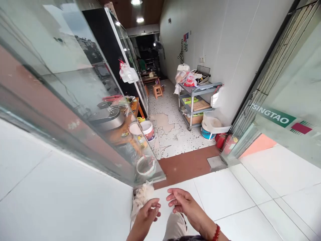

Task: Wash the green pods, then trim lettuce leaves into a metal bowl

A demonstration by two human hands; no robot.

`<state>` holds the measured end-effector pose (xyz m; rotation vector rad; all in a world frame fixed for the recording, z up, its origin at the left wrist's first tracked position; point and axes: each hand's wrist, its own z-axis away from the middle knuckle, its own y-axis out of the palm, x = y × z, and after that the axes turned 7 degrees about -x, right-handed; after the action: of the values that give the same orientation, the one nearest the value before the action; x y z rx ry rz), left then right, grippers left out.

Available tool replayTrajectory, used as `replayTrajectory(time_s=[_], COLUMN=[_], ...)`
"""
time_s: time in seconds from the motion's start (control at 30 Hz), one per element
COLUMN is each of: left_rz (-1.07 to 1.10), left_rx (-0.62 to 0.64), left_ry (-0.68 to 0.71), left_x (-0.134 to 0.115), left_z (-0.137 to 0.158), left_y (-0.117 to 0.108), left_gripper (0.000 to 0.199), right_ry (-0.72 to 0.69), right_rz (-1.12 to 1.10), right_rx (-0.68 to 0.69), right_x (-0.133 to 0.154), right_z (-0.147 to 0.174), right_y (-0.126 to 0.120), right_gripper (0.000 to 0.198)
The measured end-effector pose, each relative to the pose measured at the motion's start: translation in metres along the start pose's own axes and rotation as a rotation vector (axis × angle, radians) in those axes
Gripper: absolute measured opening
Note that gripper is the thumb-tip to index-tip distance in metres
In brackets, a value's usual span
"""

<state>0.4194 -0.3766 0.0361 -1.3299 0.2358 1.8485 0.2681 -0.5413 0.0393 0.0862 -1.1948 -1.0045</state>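
Both hands hover in front of me at the bottom of the head view, apart from each other. My left hand (148,212) has loosely curled fingers with the thumb held off them, and nothing shows in it. Beside it, low by the glass edge, lies a whitish plastic bag (143,195); I cannot tell whether the hand touches it. My right hand (185,205) has its fingers bent and slightly apart, without any object in them. A red bead bracelet (216,232) circles the right wrist. Between and below the hands a pale trouser leg (175,226) shows.
A glass door (107,83) stands at left, a glass panel marked TSINGTAO (274,115) at right. Past the brown threshold (187,164) are a grey trolley (198,87) with bags, a white bucket (147,130), a blue-labelled bucket (207,133) and a wooden stool (157,91).
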Motion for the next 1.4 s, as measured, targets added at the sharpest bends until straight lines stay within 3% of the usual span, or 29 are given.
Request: replayTrajectory(time_s=[0.1, 0.27, 0.43, 0.57, 0.77, 0.83, 0.93, 1.07, 1.2, 1.3, 1.4], left_rz=[0.008, -0.028, -0.029, 0.037, 0.252, 0.329, 0.368, 0.403, 0.481, 0.498, 0.481], left_rx=[0.051, 0.23, 0.221, 0.038, -0.313, -0.367, -0.347, -0.39, -0.468, -0.476, -0.483], left_ry=[0.024, 0.139, 0.128, 0.025, -0.068, -0.079, -0.087, -0.125, -0.169, -0.186, -0.183], left_x=[-0.018, -0.087, -0.141, -0.156, -0.186, -0.205, -0.235, -0.263, -0.271, -0.266, -0.261], left_z=[-0.06, -0.136, -0.194, -0.252, -0.331, -0.35, -0.374, -0.411, -0.462, -0.515, -0.58], left_y=[0.013, 0.042, 0.067, 0.087, 0.144, 0.165, 0.184, 0.184, 0.169, 0.149, 0.115], left_gripper=[0.065, 0.047, 0.035, 0.041, 0.042, 0.044, 0.047, 0.047, 0.046, 0.044, 0.039], right_ry=[-0.101, -0.249, -0.2, -0.086, 0.02, 0.04, 0.076, 0.122, 0.216, 0.243, 0.252], right_rz=[0.209, 0.373, 0.37, 0.331, 0.33, 0.344, 0.352, 0.34, 0.381, 0.409, 0.433], right_rx=[0.017, 0.141, 0.029, -0.058, 0.014, 0.05, 0.112, 0.17, 0.231, 0.262, 0.238], right_x=[0.024, 0.072, 0.114, 0.155, 0.249, 0.282, 0.321, 0.346, 0.355, 0.359, 0.356], right_z=[-0.046, -0.115, -0.172, -0.229, -0.329, -0.359, -0.399, -0.45, -0.509, -0.564, -0.627], right_y=[0.002, -0.005, -0.035, -0.082, -0.149, -0.161, -0.17, -0.17, -0.159, -0.142, -0.113], right_gripper=[0.062, 0.053, 0.059, 0.062, 0.06, 0.06, 0.06, 0.058, 0.059, 0.06, 0.06])
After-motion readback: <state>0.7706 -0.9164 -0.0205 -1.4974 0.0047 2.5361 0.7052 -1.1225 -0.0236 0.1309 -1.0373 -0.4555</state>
